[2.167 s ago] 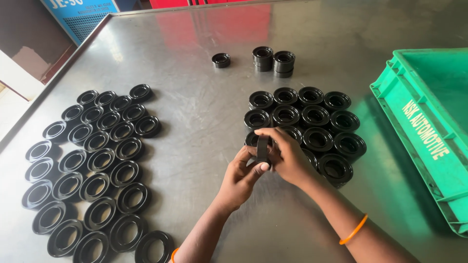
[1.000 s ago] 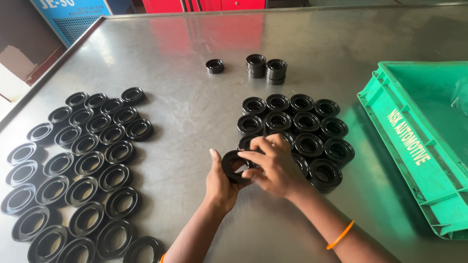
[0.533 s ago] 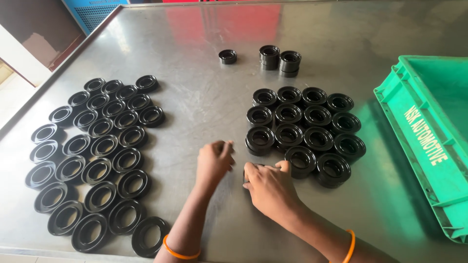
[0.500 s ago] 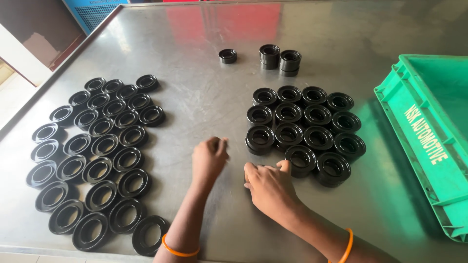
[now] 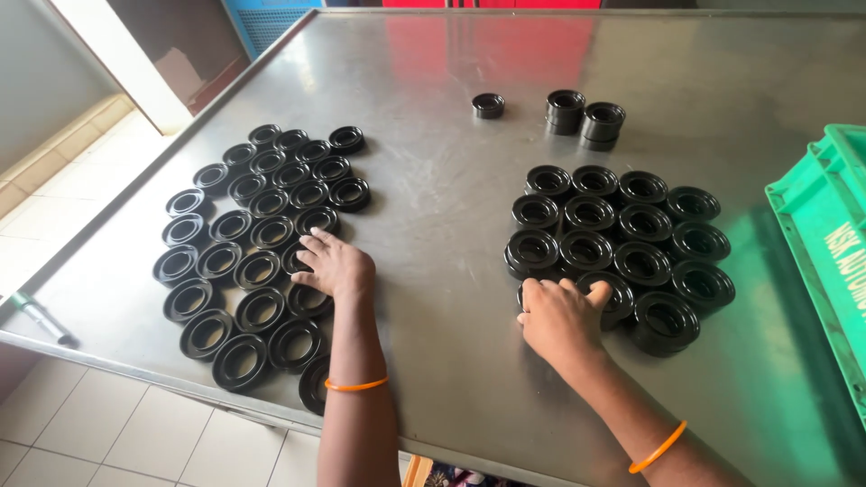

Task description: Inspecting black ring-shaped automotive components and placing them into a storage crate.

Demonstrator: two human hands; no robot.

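The left hand [image 5: 332, 266] lies palm down at about 8 o'clock on the steel table [image 5: 433, 207], fingers spread loosely over the flat black rings [image 5: 262, 225] laid in rows there. Its fingertips cover one ring, so whether they pinch it cannot be told. The right hand [image 5: 559, 316] sits at about 5 o'clock, curled with fingers together at the near edge of the thick black rings [image 5: 622, 234]. It hides the ring under its knuckles; only a dark sliver shows by the thumb, and a real grip cannot be made out. Three short stacks [image 5: 577, 113] stand at 12 o'clock, well apart from both groups. A green crate [image 5: 825, 234] at 3 o'clock is cut off by the frame edge. An orange band [image 5: 356, 385] circles each wrist.
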